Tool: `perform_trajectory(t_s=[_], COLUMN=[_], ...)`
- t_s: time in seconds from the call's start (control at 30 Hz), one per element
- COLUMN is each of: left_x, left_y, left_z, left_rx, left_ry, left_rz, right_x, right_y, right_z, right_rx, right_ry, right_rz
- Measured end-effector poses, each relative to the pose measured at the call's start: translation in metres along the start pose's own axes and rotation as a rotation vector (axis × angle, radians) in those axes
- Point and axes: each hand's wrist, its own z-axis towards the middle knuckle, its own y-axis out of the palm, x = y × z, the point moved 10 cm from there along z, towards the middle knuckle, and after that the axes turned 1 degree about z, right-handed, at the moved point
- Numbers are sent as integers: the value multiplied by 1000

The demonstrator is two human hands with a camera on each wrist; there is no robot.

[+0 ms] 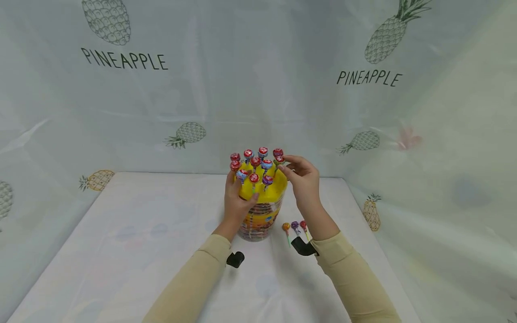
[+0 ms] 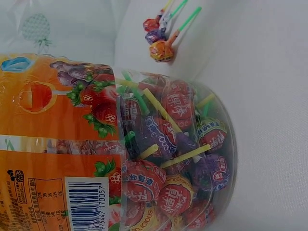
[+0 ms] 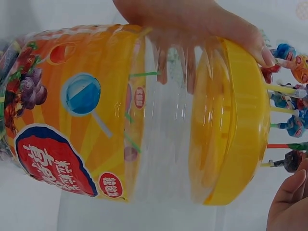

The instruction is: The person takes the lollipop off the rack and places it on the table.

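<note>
A clear plastic jar point(image 1: 258, 224) of wrapped lollipops stands on the table under a yellow lid point(image 1: 271, 195). Several lollipops stand upright in the lid, sticks down, wrapped heads up. My left hand point(image 1: 237, 204) holds the jar by its upper left side, thumb at the lid's edge; in the right wrist view this left hand point(image 3: 207, 19) wraps round the lid and neck. At the lid's right side, my right hand point(image 1: 307, 181) pinches a red-topped lollipop point(image 1: 279, 159) between thumb and fingers. Seen from the left wrist, loose lollipops point(image 2: 168, 144) fill the jar's bottom.
Three lollipops, orange point(image 1: 286, 226), purple point(image 1: 295, 224) and red point(image 1: 303, 224), lie on the table right of the jar, close by my right wrist. A white cloth point(image 1: 161, 211) covers the table. Behind it hangs a pineapple-print curtain point(image 1: 258, 89).
</note>
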Motion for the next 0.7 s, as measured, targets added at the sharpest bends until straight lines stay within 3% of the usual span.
perform_trajectory(t_s=[0.27, 0.4, 0.53, 0.7], left_x=[-1, -1, 0, -2], left_y=[2, 3, 3, 1], left_z=[1, 1, 1, 1], left_rx=[-9, -6, -5, 5], left_ry=[-5, 0, 4, 1], left_rz=[-11, -16, -19, -3], right_x=[-1, -13, -27, -27], right_y=[-3, -4, -5, -13], right_z=[0, 2, 2, -5], right_rx=[8, 9, -28, -92], right_ry=[8, -59, -137, -112], right_rz=[5, 45, 92, 131])
